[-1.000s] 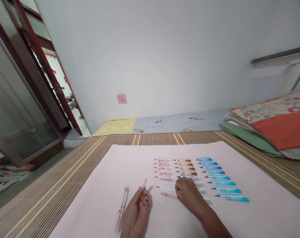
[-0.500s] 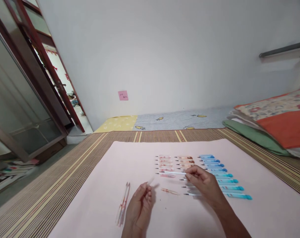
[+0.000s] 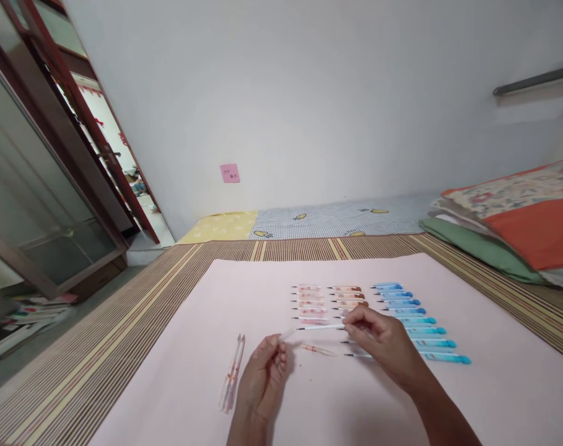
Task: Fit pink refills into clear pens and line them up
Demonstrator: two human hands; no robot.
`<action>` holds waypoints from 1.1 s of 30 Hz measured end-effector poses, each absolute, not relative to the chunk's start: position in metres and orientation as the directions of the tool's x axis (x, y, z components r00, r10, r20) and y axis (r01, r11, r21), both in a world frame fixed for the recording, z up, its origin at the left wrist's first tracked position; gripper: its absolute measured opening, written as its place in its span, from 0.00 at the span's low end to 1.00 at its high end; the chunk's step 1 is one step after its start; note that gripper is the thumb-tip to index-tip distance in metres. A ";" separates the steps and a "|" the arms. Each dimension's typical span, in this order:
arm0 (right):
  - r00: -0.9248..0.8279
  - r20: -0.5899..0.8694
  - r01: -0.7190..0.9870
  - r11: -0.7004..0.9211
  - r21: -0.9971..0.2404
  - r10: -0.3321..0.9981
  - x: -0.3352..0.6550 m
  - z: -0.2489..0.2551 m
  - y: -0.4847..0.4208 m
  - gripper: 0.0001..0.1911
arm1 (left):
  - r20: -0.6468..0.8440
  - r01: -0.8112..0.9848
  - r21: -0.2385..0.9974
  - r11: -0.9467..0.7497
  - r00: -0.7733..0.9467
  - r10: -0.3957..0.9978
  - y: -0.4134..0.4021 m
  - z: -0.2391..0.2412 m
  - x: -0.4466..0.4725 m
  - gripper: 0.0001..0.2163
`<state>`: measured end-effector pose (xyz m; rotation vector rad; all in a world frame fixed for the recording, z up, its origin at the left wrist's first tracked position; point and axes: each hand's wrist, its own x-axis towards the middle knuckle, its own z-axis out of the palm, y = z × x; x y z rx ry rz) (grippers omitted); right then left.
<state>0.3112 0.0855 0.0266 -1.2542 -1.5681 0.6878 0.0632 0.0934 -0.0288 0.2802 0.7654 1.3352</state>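
My right hand (image 3: 378, 342) pinches a thin white pen (image 3: 321, 326) by its rear, its dark tip pointing left over the pink sheet (image 3: 179, 347). My left hand (image 3: 265, 378) is closed on a small clear pen cap (image 3: 287, 335), held just left of that tip. Beyond the hands lie rows of pens: pink ones (image 3: 309, 303), brown ones (image 3: 349, 295) and blue ones (image 3: 415, 322). One loose pinkish pen (image 3: 318, 350) lies between my hands. Two clear pen tubes (image 3: 231, 373) lie to the left of my left hand.
The pink sheet covers a striped mat (image 3: 100, 334). Folded bedding and an orange pillow (image 3: 518, 229) sit at the right. A dark wooden glass door (image 3: 44, 186) and stacked books (image 3: 21, 316) are at the left. A white wall with a pink note (image 3: 230, 173) stands behind.
My right hand picked the white pen up from the sheet and brought it left. My left hand raised the clear cap towards the pen's tip.
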 end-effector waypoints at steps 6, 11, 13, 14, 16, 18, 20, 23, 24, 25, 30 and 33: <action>-0.007 0.335 0.418 0.307 -0.855 0.942 0.312 0.031 0.083 0.10 | -0.285 -0.735 0.632 0.244 0.072 0.956 0.093 -0.030 0.060 0.09; -0.006 0.325 0.417 0.298 -0.859 0.946 0.313 0.034 0.081 0.10 | -0.246 -0.703 0.665 0.253 0.114 0.962 0.093 -0.028 0.060 0.13; 0.010 0.334 0.421 0.299 -0.856 0.943 0.314 0.035 0.080 0.10 | -0.249 -0.706 0.662 0.253 0.112 0.962 0.092 -0.028 0.060 0.12; 0.018 0.335 0.423 0.297 -0.856 0.942 0.315 0.036 0.080 0.10 | -0.252 -0.708 0.660 0.252 0.107 0.962 0.092 -0.027 0.060 0.12; 0.022 0.333 0.422 0.294 -0.858 0.942 0.316 0.038 0.079 0.10 | -0.256 -0.709 0.660 0.249 0.100 0.962 0.092 -0.028 0.061 0.11; 0.010 0.325 0.415 0.292 -0.862 0.946 0.316 0.039 0.078 0.10 | -0.257 -0.714 0.655 0.248 0.099 0.961 0.092 -0.028 0.061 0.10; -0.006 0.313 0.403 0.289 -0.868 0.950 0.314 0.039 0.078 0.10 | -0.258 -0.722 0.646 0.249 0.100 0.961 0.092 -0.029 0.061 0.10; -0.018 0.298 0.386 0.281 -0.878 0.954 0.313 0.040 0.077 0.10 | -0.252 -0.729 0.638 0.248 0.108 0.962 0.092 -0.029 0.060 0.13; -0.019 0.296 0.384 0.280 -0.880 0.955 0.313 0.040 0.077 0.10 | -0.249 -0.730 0.637 0.248 0.109 0.962 0.092 -0.029 0.060 0.14; -0.017 0.296 0.384 0.279 -0.880 0.955 0.314 0.041 0.077 0.11 | -0.249 -0.731 0.636 0.248 0.110 0.962 0.093 -0.029 0.060 0.15; -0.009 0.300 0.397 0.278 -0.874 0.954 0.316 0.039 0.077 0.10 | -0.240 -0.722 0.646 0.249 0.117 0.964 0.092 -0.027 0.060 0.14; -0.008 0.304 0.387 0.283 -0.878 0.953 0.317 0.037 0.078 0.10 | -0.242 -0.722 0.644 0.253 0.121 0.963 0.091 -0.027 0.060 0.13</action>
